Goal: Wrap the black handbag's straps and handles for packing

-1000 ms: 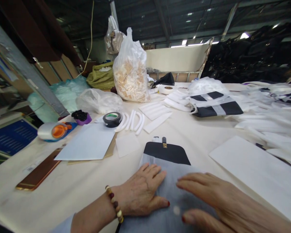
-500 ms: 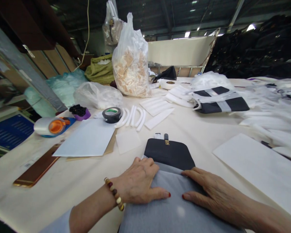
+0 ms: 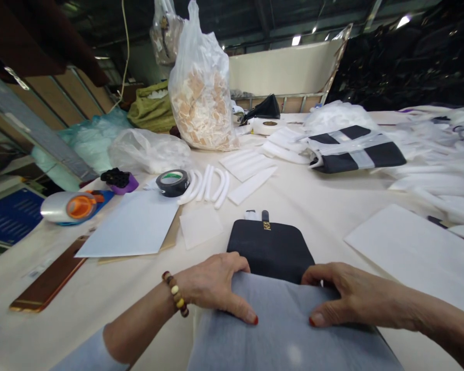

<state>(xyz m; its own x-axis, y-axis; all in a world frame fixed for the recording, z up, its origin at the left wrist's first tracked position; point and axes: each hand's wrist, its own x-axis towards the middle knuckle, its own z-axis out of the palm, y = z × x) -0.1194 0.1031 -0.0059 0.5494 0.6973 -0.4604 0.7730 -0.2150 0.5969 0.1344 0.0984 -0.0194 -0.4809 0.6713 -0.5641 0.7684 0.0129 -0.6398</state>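
Note:
A black leather bag with a small gold clasp lies flat on the cream table in front of me. Its near part is inside a grey fabric cover. My left hand, with a bead bracelet at the wrist, curls its fingers over the cover's top edge on the left. My right hand does the same on the right, thumb pressed on the grey fabric. Both hands are closed on that edge, touching the black bag.
To the left lie a copper phone, an orange tape dispenser, a white sheet and a black tape roll by white foam strips. Behind stands a plastic sack of beige pieces. Right: a black-and-white wrapped item, another white sheet.
My hands went from lying flat on the grey cover to gripping its top edge. The cover slid back toward me, baring more of the black bag.

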